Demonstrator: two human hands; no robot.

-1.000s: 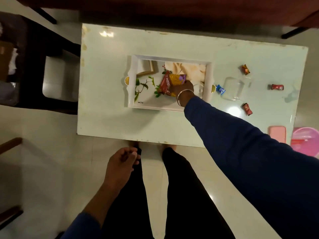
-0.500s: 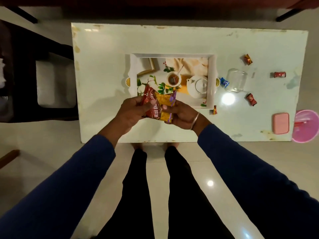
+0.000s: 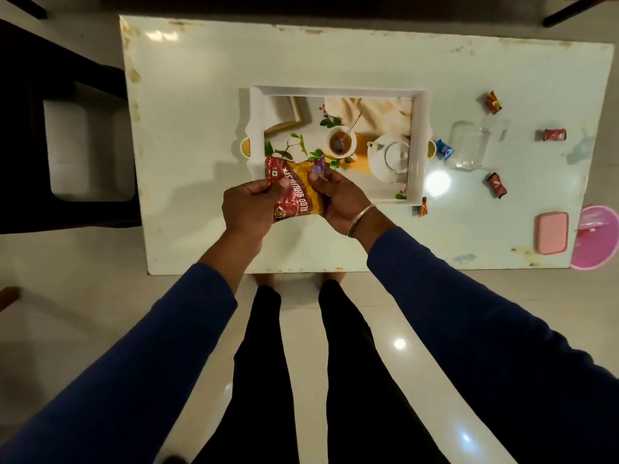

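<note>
The left hand [image 3: 249, 204], which hung by the thigh a second ago, now pinches the left side of the red and yellow snack packet [image 3: 296, 189], thumb pressed on its face and fingers curled behind. The packet is held in the air over the tray's [image 3: 417, 145] near-left corner, lifted out of the tray since then. The right hand [image 3: 338, 199] pinches its right top corner between thumb and fingers. Right of the tray on the table [image 3: 201, 128] lie a blue candy [image 3: 443, 152], a glass [image 3: 469, 145] and, by the near-right corner, a pink case [image 3: 552, 232].
</note>
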